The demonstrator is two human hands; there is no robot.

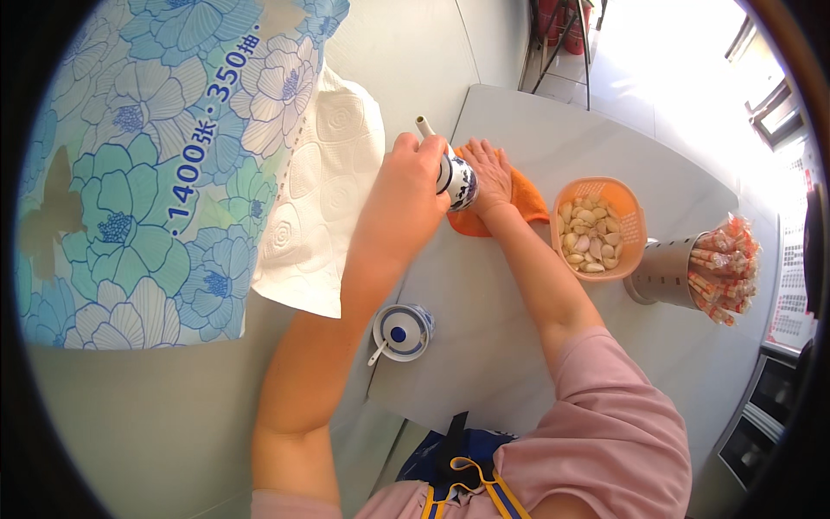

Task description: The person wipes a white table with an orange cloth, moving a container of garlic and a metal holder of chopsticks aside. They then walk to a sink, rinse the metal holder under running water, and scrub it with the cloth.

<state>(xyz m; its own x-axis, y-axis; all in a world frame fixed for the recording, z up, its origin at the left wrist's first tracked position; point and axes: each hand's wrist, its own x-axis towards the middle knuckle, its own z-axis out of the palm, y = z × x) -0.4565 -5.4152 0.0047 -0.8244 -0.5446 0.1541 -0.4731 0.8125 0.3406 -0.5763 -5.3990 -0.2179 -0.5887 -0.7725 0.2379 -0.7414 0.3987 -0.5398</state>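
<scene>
My left hand [412, 185] grips a small blue-and-white ceramic pot [462, 181], whose spout points away from me. Just right of it, my right hand [487, 174] lies flat with spread fingers on an orange cloth [532, 200] on the grey tabletop [480, 311]. Nearer to me stands a lidded blue-and-white jar [400, 333] with a small white spoon in it. To the right of the cloth is an orange plastic basket [632, 250] holding peeled garlic cloves [590, 233].
A large flowered tissue pack [149, 175] hangs at the left, with a white embossed tissue [324, 188] sticking out. A perforated metal holder [664, 269] full of wrapped chopsticks [726, 269] stands right of the basket. Red cylinders [574, 32] and a black metal frame stand beyond the table.
</scene>
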